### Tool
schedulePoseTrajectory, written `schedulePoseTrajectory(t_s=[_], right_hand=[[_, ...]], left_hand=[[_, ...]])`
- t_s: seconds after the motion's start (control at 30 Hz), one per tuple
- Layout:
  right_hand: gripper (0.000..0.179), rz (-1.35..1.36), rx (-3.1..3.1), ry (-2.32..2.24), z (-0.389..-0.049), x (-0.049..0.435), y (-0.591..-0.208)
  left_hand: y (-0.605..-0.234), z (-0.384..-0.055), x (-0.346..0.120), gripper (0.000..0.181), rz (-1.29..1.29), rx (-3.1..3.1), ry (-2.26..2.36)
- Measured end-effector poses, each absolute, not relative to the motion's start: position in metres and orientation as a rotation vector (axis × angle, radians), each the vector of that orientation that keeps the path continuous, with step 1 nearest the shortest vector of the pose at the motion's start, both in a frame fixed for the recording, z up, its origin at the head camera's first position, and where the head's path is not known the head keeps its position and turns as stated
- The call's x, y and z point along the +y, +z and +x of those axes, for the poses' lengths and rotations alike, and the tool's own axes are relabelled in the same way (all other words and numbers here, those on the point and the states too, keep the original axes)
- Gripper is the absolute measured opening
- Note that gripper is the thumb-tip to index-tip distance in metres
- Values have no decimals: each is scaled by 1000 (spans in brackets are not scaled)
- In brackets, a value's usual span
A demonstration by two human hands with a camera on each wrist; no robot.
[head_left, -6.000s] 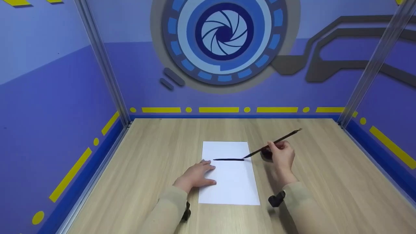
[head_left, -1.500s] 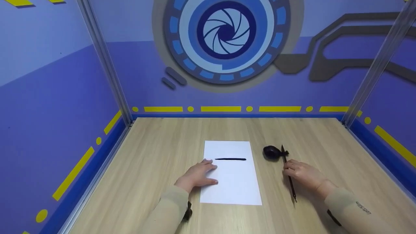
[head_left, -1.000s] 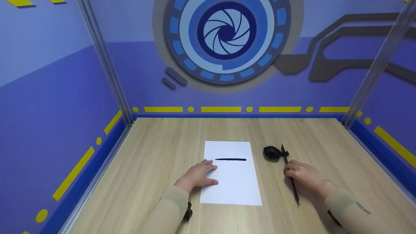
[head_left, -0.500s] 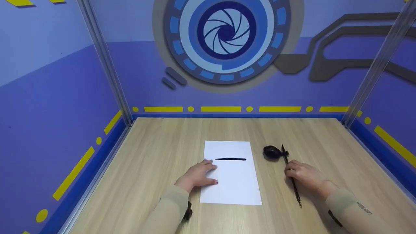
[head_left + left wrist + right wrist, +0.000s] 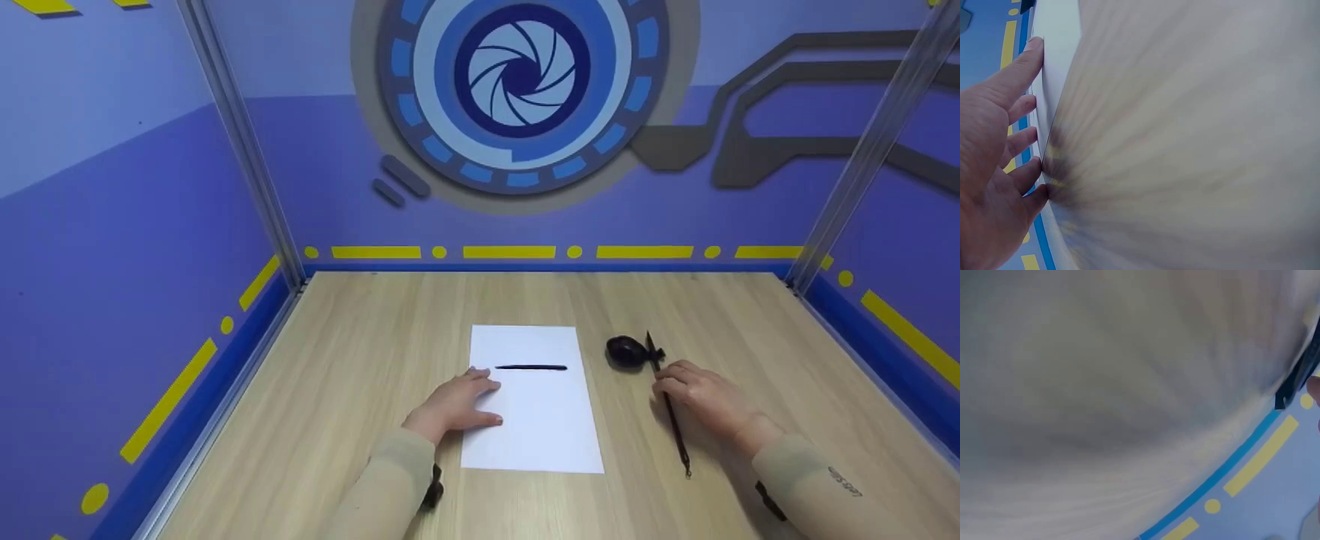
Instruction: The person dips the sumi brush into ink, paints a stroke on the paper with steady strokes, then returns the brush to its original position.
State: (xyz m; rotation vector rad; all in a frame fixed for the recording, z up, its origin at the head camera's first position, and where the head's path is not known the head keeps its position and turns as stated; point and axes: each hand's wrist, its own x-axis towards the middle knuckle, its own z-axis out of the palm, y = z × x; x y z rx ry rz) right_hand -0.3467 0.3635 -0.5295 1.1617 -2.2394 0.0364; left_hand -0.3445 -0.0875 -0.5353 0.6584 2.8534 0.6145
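Note:
A white sheet of paper lies on the table with one black horizontal stroke across its upper part. My left hand rests on its left edge, fingers and thumb spread; the left wrist view shows the same hand from the side. To the right, my right hand pinches a dark brush by its shaft. The brush's tip points toward the back wall. Its front part crosses the narrow end of a rounded black object, perhaps an ink holder. In the right wrist view only a fingertip shows at the edge.
The wooden tabletop is enclosed by blue-purple panels at the back and sides. Metal posts stand at the rear corners. Each wrist carries a small black device.
Since six seconds ago, my right hand has carried the brush from the paper's right edge to beside the black object and lowered it. Lately it shifts only slightly. My left hand stays put.

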Motion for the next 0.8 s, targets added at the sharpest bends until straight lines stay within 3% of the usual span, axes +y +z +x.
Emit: schedulePoseTrajectory(t_s=[0.37, 0.8], right_hand=[[40, 952, -2100, 255, -359, 350, -502], [39, 905, -2068, 328, -368, 329, -490]], left_hand=[[-538, -344, -87, 65, 650, 2855, 648], [-536, -342, -91, 67, 636, 2836, 760]])
